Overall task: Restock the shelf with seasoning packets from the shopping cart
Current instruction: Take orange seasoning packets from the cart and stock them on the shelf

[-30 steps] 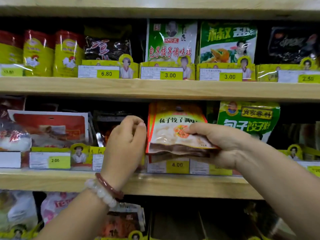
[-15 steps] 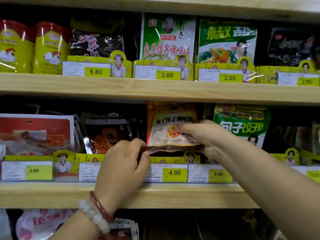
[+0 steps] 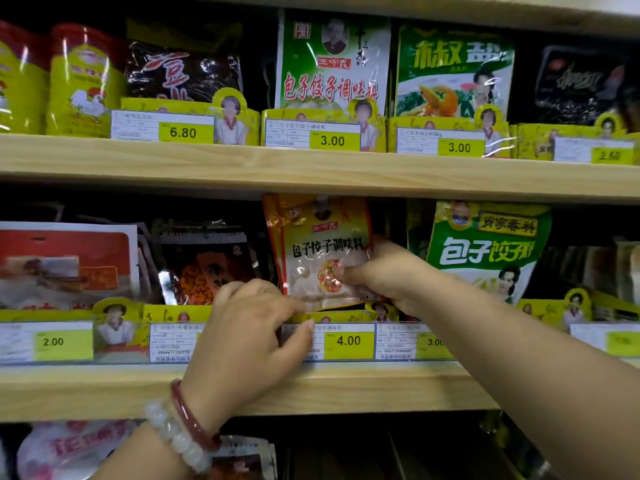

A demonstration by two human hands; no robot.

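An orange and white seasoning packet [image 3: 318, 244] stands upright in the middle shelf's slot, behind the yellow divider with the 4.00 price tag [image 3: 348, 341]. My right hand [image 3: 391, 275] pinches the packet's right side, thumb on its front. My left hand [image 3: 249, 330] has its fingers curled over the yellow divider strip [image 3: 332, 318] at the packet's lower left corner, thumb on the price label. Whether those fingers also touch the packet is hidden.
The wooden middle shelf [image 3: 104, 389] holds a dark red packet [image 3: 207, 268] to the left and a green packet [image 3: 485, 244] to the right. The upper shelf [image 3: 311, 171] carries green, black and yellow packets. More packets [image 3: 69, 448] lie on the shelf below.
The packet has gone from tilted in front of the shelf to upright and deeper in its slot. My left hand dropped from the packet's left edge to the divider strip.
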